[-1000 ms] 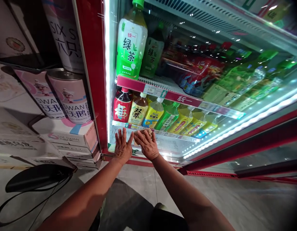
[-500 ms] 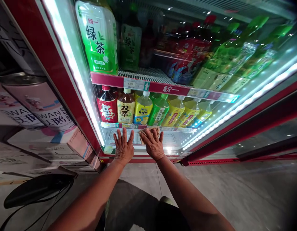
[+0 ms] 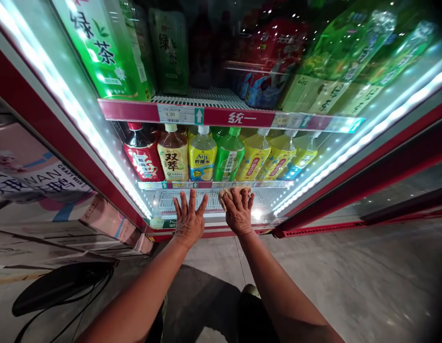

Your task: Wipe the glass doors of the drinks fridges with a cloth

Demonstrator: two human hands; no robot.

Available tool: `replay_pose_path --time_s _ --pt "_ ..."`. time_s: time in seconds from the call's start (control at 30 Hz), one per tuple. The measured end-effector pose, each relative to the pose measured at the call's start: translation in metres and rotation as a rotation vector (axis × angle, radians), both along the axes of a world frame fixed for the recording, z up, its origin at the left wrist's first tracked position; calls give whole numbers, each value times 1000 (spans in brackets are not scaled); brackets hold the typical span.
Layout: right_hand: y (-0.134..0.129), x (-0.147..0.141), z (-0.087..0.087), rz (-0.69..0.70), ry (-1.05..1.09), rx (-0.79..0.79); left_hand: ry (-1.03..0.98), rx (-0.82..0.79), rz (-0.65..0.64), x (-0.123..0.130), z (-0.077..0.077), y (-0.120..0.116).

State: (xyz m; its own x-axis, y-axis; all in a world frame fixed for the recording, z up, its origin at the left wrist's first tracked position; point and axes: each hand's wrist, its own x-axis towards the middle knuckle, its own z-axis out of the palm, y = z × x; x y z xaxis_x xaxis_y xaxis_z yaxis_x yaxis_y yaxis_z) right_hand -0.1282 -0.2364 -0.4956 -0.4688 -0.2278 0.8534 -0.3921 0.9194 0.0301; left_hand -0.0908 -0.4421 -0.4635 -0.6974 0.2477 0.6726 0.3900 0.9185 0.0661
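Observation:
My right hand (image 3: 239,212) lies over a crumpled brown cloth (image 3: 223,197), pressing it toward the glass front of a drinks cooler; its fingers cover much of the cloth. Beside it on the left, my left hand (image 3: 190,219) is held up with fingers spread and nothing in it. Whether its palm touches the glass I cannot tell. Both hands are in front of the low wire rack (image 3: 167,202), just under a row of bottles. Nearest above them stand a yellow lemon drink bottle (image 3: 202,159) and a green bottle (image 3: 229,159).
Large green tea bottles (image 3: 109,52) stand on the upper shelf behind a red price strip (image 3: 242,117). Bright light strips (image 3: 74,124) run down both sides. Stacked cartons (image 3: 109,221) and a black object with cords (image 3: 59,288) are at the left. Grey floor (image 3: 221,267) lies below.
Both hands have shifted slightly right relative to the bottles, the cloth moving along under my right hand. The view has also shifted, so the upper shelf looks larger and lies further left.

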Motion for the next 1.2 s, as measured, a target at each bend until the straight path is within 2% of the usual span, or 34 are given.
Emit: replay_pose_path --time_s 0.13,0.2,0.37,0.6,0.67,0.8,0.87,0.93,1.07,1.13,1.2 --pt "17 6 -24 -37 -50 -5 16 -6 12 -1 -4 10" --pt "25 7 -24 -48 -63 -6 19 -21 9 -2 -3 14" --pt "36 0 -9 -78 -53 -74 0 -12 -27 -5 -3 27" --pt "51 4 -37 -95 -46 -141 -13 -34 -14 -5 -14 45" --pt "52 4 -31 -91 -73 -174 -30 -30 -12 -4 -12 50" --pt "50 -1 0 -84 -126 -289 -61 26 -16 -5 -6 59" --pt "51 -3 7 -72 -134 -334 -74 54 -16 -5 -6 63" --pt "54 -5 3 -88 -109 -349 -72 64 -12 -6 -9 66" --pt "65 -6 -17 -182 -85 -442 -43 51 -24 -5 -15 69" --pt "69 -7 -15 -188 -111 -542 -30 31 -50 -4 -13 72" --pt "72 -7 -2 -173 -154 -635 -17 14 -70 -3 -10 77"
